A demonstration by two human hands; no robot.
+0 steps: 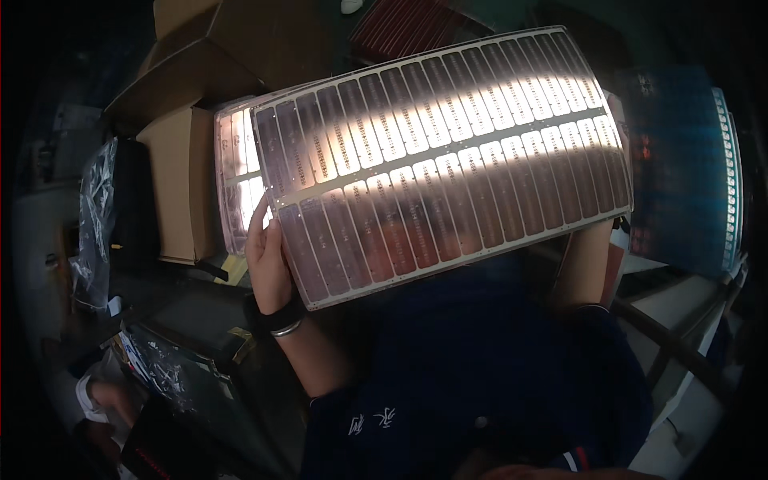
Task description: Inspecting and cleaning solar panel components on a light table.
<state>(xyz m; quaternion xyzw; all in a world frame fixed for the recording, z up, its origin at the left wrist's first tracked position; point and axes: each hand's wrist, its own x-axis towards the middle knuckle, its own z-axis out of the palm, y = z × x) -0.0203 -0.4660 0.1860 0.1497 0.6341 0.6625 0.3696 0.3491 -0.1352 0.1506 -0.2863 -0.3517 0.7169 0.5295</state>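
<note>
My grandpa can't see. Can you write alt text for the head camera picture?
A wide, shiny, rectangular panel with two rows of narrow strips is held at one end by a person's left-hand grip, while the bare right forearm extends behind the other end. A brown cardboard box is at left.

Panel: large, thin, rectangular, shiny. Two rows of narrow strips, pale bar between rows, pale border round the edge. Small dark marks down the strips, too fine to read. Bright glare band across the upper row and top of the lower; rest of the lower row darker, brownish-purple, reddish reflection near its middle. Held up, long sides crosswise, slanted, right end higher.
</note>
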